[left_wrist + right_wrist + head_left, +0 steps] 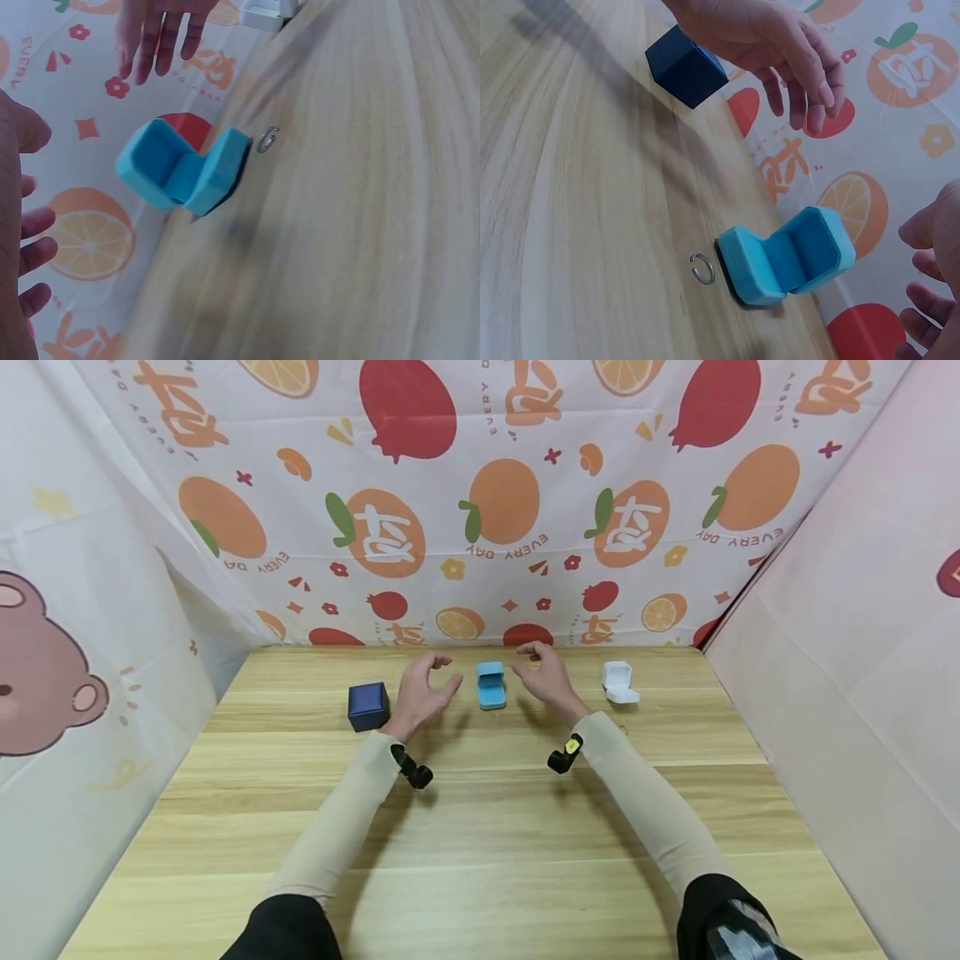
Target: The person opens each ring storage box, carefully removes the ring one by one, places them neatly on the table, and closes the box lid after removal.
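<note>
A light blue ring box (491,685) stands with its lid up on the wooden table. Just in front of it lies a silver ring (703,268), an open band seen in both wrist views. My left hand (424,692) hovers to the left of the box, fingers loosely bent and holding nothing. On the other side my right hand (550,680) is raised in the same way, apart from the box, with nothing in its grasp. The left wrist view shows the box (184,166) between both hands, its inside facing the camera.
A closed dark blue box (368,706) sits beside my left wrist. To the right of my right hand is a white ring box (618,682) with its lid up. A fruit-printed cloth (480,585) hangs along the table's back edge, and pale cloths flank both sides.
</note>
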A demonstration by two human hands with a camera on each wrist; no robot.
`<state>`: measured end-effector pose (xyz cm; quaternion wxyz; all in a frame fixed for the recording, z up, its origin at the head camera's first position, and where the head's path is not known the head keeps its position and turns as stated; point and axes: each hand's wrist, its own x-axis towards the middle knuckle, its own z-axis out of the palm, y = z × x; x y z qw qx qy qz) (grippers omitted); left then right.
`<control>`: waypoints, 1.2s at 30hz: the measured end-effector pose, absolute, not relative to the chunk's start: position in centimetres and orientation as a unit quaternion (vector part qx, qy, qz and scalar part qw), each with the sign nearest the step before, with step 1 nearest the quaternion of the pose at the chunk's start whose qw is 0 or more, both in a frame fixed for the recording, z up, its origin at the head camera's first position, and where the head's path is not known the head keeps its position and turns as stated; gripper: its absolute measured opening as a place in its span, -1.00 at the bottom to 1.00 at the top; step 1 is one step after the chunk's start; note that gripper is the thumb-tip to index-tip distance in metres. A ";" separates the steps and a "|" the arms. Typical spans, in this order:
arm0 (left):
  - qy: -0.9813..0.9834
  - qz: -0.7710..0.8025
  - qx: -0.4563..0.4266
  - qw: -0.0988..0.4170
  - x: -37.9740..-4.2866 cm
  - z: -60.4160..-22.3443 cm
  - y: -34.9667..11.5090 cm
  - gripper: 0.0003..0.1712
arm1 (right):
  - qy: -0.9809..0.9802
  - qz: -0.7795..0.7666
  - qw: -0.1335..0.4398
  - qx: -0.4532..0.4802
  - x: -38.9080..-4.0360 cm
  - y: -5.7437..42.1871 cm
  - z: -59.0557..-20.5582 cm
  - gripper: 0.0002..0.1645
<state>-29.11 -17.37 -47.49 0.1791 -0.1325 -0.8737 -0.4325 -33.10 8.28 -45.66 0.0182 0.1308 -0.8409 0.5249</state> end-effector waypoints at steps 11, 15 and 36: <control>-0.873 -0.419 -0.148 0.200 -29.0 -46.2 -19.7 -0.58 | -0.838 0.523 0.021 0.154 -33.2 7.1 -44.6 -0.63; -0.878 -0.419 -0.139 0.188 -28.7 -45.8 -20.7 -0.54 | -0.843 0.511 0.023 0.163 -33.3 6.5 -44.3 -0.61; -0.888 -0.384 -0.126 0.218 -27.6 -46.0 -26.1 -0.50 | -0.840 0.501 0.008 0.211 -33.4 3.2 -43.9 -0.58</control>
